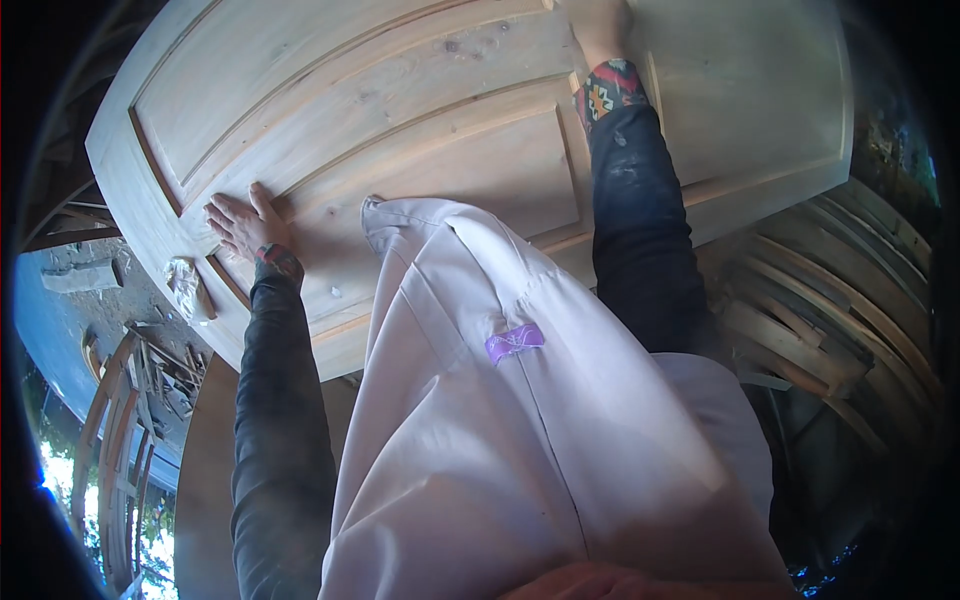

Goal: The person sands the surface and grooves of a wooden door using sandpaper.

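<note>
A pale wooden panel door with raised mouldings and knots lies in front of me. My left hand rests flat on its left part, fingers spread and nothing in them. Close by, at the door's near left edge, sits a crumpled whitish piece, perhaps cloth or paper. My right hand reaches across to the far side of the door, at the top of the view. Its fingers are cut off or hidden there, so what it touches or holds is unclear.
My white garment with a purple label bulges against the door's near edge. Stacked curved wooden boards stand at right. Wood scraps and slats lie or lean at left, beside a blue surface.
</note>
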Available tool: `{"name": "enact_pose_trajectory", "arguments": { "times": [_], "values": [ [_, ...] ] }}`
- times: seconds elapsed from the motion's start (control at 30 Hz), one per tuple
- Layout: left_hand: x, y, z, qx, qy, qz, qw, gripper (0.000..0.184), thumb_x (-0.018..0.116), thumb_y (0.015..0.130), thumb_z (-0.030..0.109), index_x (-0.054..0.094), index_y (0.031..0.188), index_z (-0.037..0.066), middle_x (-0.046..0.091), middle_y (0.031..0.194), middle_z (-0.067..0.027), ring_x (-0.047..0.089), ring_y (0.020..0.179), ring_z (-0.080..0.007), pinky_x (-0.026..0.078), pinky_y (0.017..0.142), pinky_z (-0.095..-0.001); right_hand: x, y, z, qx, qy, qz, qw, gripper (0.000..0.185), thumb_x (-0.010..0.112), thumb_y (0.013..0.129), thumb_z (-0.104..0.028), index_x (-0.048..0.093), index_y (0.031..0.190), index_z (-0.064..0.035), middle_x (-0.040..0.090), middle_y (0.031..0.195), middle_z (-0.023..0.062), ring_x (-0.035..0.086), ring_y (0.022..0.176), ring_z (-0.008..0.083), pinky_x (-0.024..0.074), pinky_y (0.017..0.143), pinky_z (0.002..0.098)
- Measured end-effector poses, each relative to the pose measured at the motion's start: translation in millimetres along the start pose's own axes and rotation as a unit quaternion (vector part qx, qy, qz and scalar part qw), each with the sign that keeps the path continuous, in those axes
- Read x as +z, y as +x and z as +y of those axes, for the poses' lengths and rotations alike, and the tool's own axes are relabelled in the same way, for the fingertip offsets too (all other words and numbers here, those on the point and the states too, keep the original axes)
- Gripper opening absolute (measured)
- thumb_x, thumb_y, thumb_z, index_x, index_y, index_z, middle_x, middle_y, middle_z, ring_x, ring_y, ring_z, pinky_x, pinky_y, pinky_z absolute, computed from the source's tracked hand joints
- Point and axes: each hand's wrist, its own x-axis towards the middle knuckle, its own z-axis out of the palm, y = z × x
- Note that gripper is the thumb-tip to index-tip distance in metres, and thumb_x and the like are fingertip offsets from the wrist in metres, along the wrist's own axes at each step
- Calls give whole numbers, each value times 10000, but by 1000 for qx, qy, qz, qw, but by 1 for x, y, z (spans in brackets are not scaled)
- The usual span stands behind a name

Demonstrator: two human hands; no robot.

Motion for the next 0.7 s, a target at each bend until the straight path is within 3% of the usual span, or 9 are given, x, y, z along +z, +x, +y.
{"name": "enact_pose_trajectory", "arguments": {
  "times": [0.03,0.17,0.27,0.3,0.4,0.5,0.57,0.63,0.7],
  "values": [
    [0,1,1,-1,-1,1,1000,855,391,898,620,182,1497,48,150,1560,-178,130,1444,-327,119,1157,-475,1,7,-3,13,-34,1,999,308,760,731,-261,687,804,29,684,696,97,664,655,185,507,636,295],
    [0,-1,2,-10,-1,-4,1000,852,393,899,618,181,1499,51,148,1562,-176,127,1446,-326,117,1155,-483,-7,-39,29,-131,-38,71,988,309,724,766,-280,665,749,23,672,660,93,656,627,185,498,600,305],
    [1,3,-1,-6,6,-2,1000,852,390,899,619,176,1501,55,142,1564,-173,122,1448,-324,113,1155,-488,-6,-35,4,-80,-59,55,994,296,710,777,-271,671,754,22,680,677,100,657,639,191,502,621,313],
    [1,2,0,-6,6,-4,1000,851,389,900,619,176,1501,56,142,1564,-172,121,1448,-323,111,1155,-489,-2,-20,4,-39,64,-11,997,297,709,780,-267,664,734,23,671,653,94,638,568,185,493,561,312],
    [-2,-1,3,-14,7,-5,1000,848,390,900,617,179,1500,55,141,1565,-171,121,1448,-323,111,1154,-495,-1,-21,-22,-41,47,0,998,303,701,785,-260,639,692,22,649,612,74,598,474,168,460,471,301],
    [1,2,4,-10,4,-1,1000,846,391,900,616,181,1500,58,141,1565,-168,120,1449,-322,115,1152,-504,3,-35,24,-214,-29,129,968,293,699,788,-250,632,686,16,627,582,54,574,437,146,427,406,283],
    [2,0,1,-11,2,-1,1000,846,392,899,617,180,1501,62,140,1567,-163,119,1449,-320,117,1150,-508,8,-24,37,-141,25,81,986,270,716,774,-238,650,722,19,642,614,64,592,477,147,450,442,286],
    [0,0,2,-12,0,-3,1000,849,393,897,620,177,1503,67,140,1568,-158,116,1450,-316,118,1150,-512,-4,-35,-1,-59,49,27,997,250,753,745,-209,675,781,26,657,649,85,619,541,151,483,512,293],
    [1,0,-2,-15,5,-5,1000,851,395,895,623,177,1504,70,141,1568,-155,116,1451,-316,119,1149,-514,-1,-25,-29,-54,-31,21,998,197,651,804,-186,671,843,6,677,749,125,651,646,215,489,569,339]
  ]
}}
